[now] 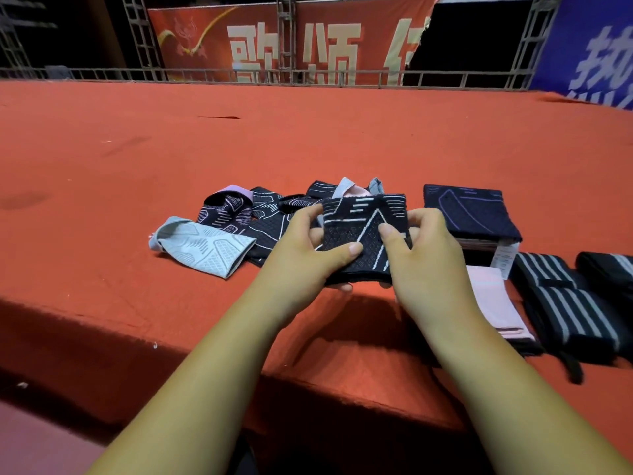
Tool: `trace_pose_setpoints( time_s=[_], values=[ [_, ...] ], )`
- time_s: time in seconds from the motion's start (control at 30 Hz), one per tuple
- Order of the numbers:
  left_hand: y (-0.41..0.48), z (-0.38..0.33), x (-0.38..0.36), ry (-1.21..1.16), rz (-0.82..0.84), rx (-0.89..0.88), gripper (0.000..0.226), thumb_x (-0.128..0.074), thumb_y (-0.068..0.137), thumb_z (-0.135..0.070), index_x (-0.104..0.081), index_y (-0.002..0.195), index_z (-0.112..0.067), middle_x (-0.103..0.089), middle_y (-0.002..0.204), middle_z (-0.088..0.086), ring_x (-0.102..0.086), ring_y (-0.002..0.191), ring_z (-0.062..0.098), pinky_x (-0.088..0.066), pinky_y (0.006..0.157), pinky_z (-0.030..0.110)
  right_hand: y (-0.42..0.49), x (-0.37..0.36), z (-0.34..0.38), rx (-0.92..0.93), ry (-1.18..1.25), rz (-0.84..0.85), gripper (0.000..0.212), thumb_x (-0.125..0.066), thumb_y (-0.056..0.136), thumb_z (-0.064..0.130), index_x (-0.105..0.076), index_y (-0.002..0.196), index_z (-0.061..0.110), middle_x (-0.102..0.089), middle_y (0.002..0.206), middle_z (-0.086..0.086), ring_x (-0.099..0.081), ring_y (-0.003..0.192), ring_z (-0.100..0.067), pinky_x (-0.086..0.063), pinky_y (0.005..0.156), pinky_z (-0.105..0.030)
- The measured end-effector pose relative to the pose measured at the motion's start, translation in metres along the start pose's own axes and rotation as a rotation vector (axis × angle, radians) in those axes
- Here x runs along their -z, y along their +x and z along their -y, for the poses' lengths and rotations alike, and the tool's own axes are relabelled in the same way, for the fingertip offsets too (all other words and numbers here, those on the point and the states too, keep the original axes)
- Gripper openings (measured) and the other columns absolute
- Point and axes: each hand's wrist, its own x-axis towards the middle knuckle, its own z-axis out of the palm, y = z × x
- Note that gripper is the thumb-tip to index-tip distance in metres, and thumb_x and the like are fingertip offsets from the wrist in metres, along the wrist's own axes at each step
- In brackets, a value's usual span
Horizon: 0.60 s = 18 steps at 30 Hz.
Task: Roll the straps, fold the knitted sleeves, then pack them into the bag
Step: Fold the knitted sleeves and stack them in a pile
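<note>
A folded black knitted sleeve (363,231) with white line pattern is held above the red surface between both hands. My left hand (308,248) grips its left edge, thumb on top. My right hand (421,252) grips its right edge, thumb on the fabric. Behind it lies a loose pile of unfolded sleeves (260,214), black with pale patterns, and a light grey sleeve (202,246) at the left. A stack of folded dark sleeves (469,210) sits to the right. Rolled black straps with grey stripes (561,299) lie at the far right.
A folded pink sleeve (493,303) lies beside the straps. The red-covered platform (308,142) stretches far back to a metal railing (342,77) and banners. Its front edge (171,341) runs just below my forearms. No bag is in view.
</note>
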Motion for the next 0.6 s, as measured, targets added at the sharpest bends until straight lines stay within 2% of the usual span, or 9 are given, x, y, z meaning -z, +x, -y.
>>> trace_pose_setpoints(
  time_s=[0.1,0.2,0.3,0.4,0.43,0.5,0.53,0.6],
  values=[
    [0.001,-0.001,-0.015,0.043,-0.03,-0.088,0.082,-0.081,0.095,-0.01,-0.033,0.156,-0.035,-0.071,0.126,0.006,-0.08,0.094,0.028,-0.064,0.063,0.04,-0.001,0.019,-0.001,0.03,-0.025,-0.038,0.042,-0.069,0.104,0.027,-0.048,0.14,0.03,-0.067,0.105,0.006,-0.065,0.096,-0.017,-0.043,0.078,-0.03],
    [0.002,-0.003,-0.037,0.087,0.013,-0.145,0.06,-0.08,0.095,-0.011,-0.05,0.137,-0.042,-0.068,0.123,0.01,-0.08,0.089,0.027,-0.064,0.063,0.042,0.0,0.042,-0.007,0.063,-0.057,-0.066,0.04,-0.066,0.103,0.019,-0.054,0.135,0.04,-0.071,0.111,0.01,-0.067,0.102,-0.013,-0.051,0.088,-0.035],
    [0.007,0.001,-0.057,0.113,0.071,-0.116,0.032,-0.078,0.098,-0.015,-0.066,0.121,-0.034,-0.071,0.118,0.006,-0.079,0.086,0.027,-0.065,0.068,0.045,0.002,0.064,-0.022,0.057,-0.126,-0.069,0.027,-0.062,0.105,0.02,-0.065,0.126,0.036,-0.07,0.121,0.012,-0.066,0.113,-0.013,-0.053,0.102,-0.043],
    [0.008,0.003,-0.078,0.073,0.134,-0.045,0.028,-0.077,0.098,-0.013,-0.071,0.124,-0.025,-0.071,0.12,0.002,-0.075,0.083,0.016,-0.06,0.066,0.034,0.002,0.085,-0.034,-0.017,-0.142,-0.053,0.027,-0.06,0.107,0.023,-0.068,0.129,0.035,-0.069,0.128,0.011,-0.067,0.115,-0.016,-0.059,0.096,-0.052],
    [0.008,0.002,-0.084,0.073,0.153,-0.027,0.031,-0.077,0.098,-0.012,-0.071,0.126,-0.023,-0.071,0.122,0.003,-0.074,0.081,0.014,-0.058,0.063,0.03,0.002,0.093,-0.036,-0.029,-0.157,-0.05,0.028,-0.059,0.107,0.022,-0.068,0.13,0.034,-0.069,0.129,0.01,-0.067,0.117,-0.016,-0.059,0.098,-0.049],
    [0.009,0.0,-0.093,0.128,0.177,-0.022,0.035,-0.078,0.097,-0.012,-0.071,0.129,-0.024,-0.072,0.124,0.001,-0.072,0.076,0.011,-0.055,0.06,0.027,0.002,0.106,-0.04,-0.035,-0.21,-0.039,0.029,-0.06,0.107,0.02,-0.07,0.132,0.031,-0.069,0.132,0.007,-0.065,0.122,-0.015,-0.049,0.102,-0.031],
    [0.01,-0.001,-0.097,0.153,0.187,-0.024,0.037,-0.078,0.096,-0.013,-0.071,0.13,-0.025,-0.072,0.124,0.0,-0.071,0.072,0.01,-0.054,0.059,0.027,0.002,0.112,-0.041,-0.038,-0.241,-0.031,0.03,-0.06,0.107,0.02,-0.07,0.134,0.03,-0.069,0.133,0.006,-0.064,0.123,-0.013,-0.043,0.098,-0.023],
    [0.011,-0.004,-0.102,0.182,0.202,-0.015,0.04,-0.08,0.094,-0.013,-0.071,0.131,-0.026,-0.072,0.124,-0.002,-0.07,0.067,0.009,-0.054,0.059,0.03,0.002,0.12,-0.043,-0.047,-0.288,-0.014,0.032,-0.061,0.107,0.021,-0.07,0.136,0.029,-0.069,0.136,0.005,-0.062,0.126,-0.013,-0.037,0.095,-0.019]
  ],
)
